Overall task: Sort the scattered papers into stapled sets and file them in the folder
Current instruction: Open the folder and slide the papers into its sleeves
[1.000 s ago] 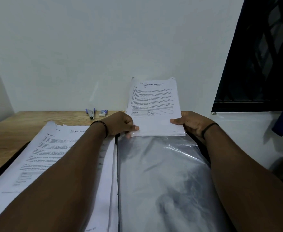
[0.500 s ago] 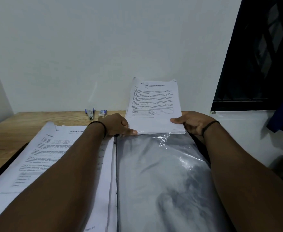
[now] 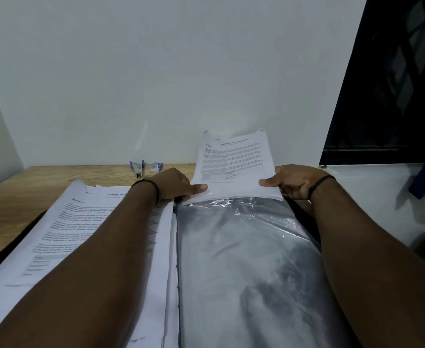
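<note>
Since a second ago, the paper set [image 3: 234,169] is tilting slightly and sitting at the sleeve [image 3: 244,259] mouth. The left hand [image 3: 175,183] and right hand [image 3: 294,180] are each pinching a lower corner, keeping the edge square for insertion into the folder [image 3: 304,222] on the bench [image 3: 30,187].

At frame centre a paper set [image 3: 234,167] is held upright at the top edge of a plastic sleeve [image 3: 244,259]. Stacked papers [image 3: 63,237] lie lower left. A stapler [image 3: 137,168] and staple box [image 3: 155,167] are set behind, on the table [image 3: 30,192].
</note>
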